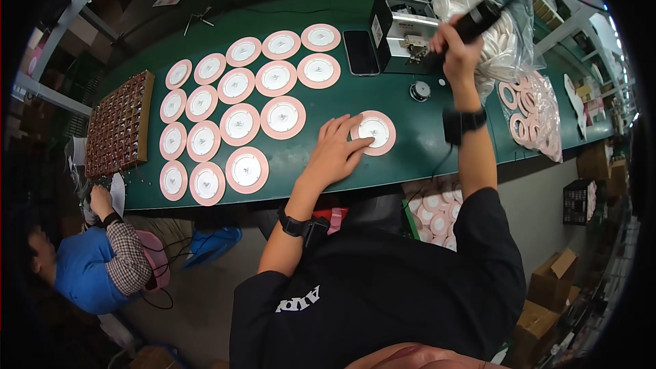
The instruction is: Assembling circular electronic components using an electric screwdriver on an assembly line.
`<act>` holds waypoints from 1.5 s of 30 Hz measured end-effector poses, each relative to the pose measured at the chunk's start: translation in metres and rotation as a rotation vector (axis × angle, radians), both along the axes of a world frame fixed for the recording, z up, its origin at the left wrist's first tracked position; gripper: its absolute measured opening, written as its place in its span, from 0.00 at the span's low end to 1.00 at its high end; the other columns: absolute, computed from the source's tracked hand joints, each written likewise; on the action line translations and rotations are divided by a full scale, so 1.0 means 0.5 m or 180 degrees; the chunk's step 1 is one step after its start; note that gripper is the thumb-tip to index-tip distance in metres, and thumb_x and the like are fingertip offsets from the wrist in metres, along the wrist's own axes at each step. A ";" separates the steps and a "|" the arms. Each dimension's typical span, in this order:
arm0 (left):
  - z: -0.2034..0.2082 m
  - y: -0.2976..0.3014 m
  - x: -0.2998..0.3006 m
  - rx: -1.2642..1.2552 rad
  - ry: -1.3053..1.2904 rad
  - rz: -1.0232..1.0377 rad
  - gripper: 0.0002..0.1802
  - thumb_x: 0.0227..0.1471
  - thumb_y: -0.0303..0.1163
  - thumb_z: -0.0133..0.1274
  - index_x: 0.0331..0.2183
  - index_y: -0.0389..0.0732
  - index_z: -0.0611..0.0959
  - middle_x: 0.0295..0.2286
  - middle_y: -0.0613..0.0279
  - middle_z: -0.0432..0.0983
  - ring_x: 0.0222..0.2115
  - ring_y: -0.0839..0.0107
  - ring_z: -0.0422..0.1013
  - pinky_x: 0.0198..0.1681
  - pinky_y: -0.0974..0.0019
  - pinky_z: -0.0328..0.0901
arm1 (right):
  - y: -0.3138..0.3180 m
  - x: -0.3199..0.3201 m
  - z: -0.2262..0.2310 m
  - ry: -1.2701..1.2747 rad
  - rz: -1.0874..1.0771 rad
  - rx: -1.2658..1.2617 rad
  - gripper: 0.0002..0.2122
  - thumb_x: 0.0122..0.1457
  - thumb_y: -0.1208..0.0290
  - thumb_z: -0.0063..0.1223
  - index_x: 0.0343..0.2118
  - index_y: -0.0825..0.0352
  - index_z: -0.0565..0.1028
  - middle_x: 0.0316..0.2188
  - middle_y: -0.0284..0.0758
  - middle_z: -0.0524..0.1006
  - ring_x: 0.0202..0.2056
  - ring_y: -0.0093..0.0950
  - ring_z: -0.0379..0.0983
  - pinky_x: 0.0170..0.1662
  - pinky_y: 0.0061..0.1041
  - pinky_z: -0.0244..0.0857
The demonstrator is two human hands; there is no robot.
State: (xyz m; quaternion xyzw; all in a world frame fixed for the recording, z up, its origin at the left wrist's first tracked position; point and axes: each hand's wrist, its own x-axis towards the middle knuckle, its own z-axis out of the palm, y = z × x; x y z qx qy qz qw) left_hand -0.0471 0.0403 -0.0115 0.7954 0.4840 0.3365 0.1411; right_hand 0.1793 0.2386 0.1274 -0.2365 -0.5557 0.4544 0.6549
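Note:
My left hand lies on the green table with its fingers spread, the fingertips resting on a white disc with a pink rim. Raised at the far right, my right hand is closed around a black electric screwdriver. The screwdriver's lower end is down by the metal front of a black screw feeder; its tip is hard to make out. Several more pink-rimmed white discs lie in rows to the left of my left hand. A small round metal part sits just below the feeder.
A black phone lies left of the feeder. Clear bags hold white rings and pink rings on the right. A partitioned box of small parts stands at the left, near a co-worker in blue. More discs fill a crate below the table edge.

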 end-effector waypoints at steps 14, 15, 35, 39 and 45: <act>-0.005 0.011 0.072 -0.0007 0.0152 0.0345 0.23 0.41 0.44 0.66 0.43 0.54 0.86 0.57 0.58 0.65 0.61 0.54 0.55 0.62 0.32 0.42 | -0.251 -0.043 -0.103 -0.0170 0.0504 0.0034 0.14 0.56 0.82 0.49 0.45 0.69 0.63 0.18 0.32 0.66 0.16 0.22 0.62 0.25 0.27 0.64; -0.007 0.009 0.071 -0.0019 0.0150 0.0350 0.23 0.41 0.44 0.66 0.43 0.54 0.86 0.57 0.58 0.65 0.61 0.54 0.55 0.62 0.32 0.42 | -0.256 -0.042 -0.109 -0.0204 0.0536 -0.0019 0.13 0.56 0.82 0.50 0.44 0.68 0.63 0.18 0.32 0.66 0.16 0.22 0.62 0.25 0.27 0.64; -0.005 0.008 0.068 0.0100 0.0152 0.0423 0.23 0.43 0.45 0.66 0.44 0.56 0.86 0.59 0.59 0.63 0.62 0.55 0.55 0.63 0.33 0.43 | -0.260 -0.054 -0.100 -0.0472 0.0523 -0.0031 0.16 0.56 0.82 0.52 0.47 0.69 0.63 0.22 0.34 0.68 0.17 0.23 0.63 0.25 0.26 0.64; -0.005 0.004 0.072 0.0085 0.0109 0.0296 0.20 0.46 0.43 0.63 0.44 0.55 0.86 0.59 0.58 0.62 0.61 0.53 0.55 0.63 0.33 0.42 | -0.225 -0.031 -0.056 -0.0107 0.0320 0.0231 0.18 0.57 0.81 0.52 0.50 0.70 0.63 0.20 0.33 0.67 0.17 0.23 0.63 0.26 0.27 0.64; -0.001 0.003 0.043 -0.0078 0.0201 0.0123 0.17 0.49 0.39 0.60 0.44 0.55 0.86 0.60 0.55 0.61 0.62 0.51 0.55 0.64 0.33 0.42 | -0.056 0.010 0.027 0.0076 -0.0299 0.0509 0.14 0.57 0.83 0.53 0.46 0.70 0.67 0.19 0.33 0.67 0.18 0.24 0.64 0.26 0.28 0.65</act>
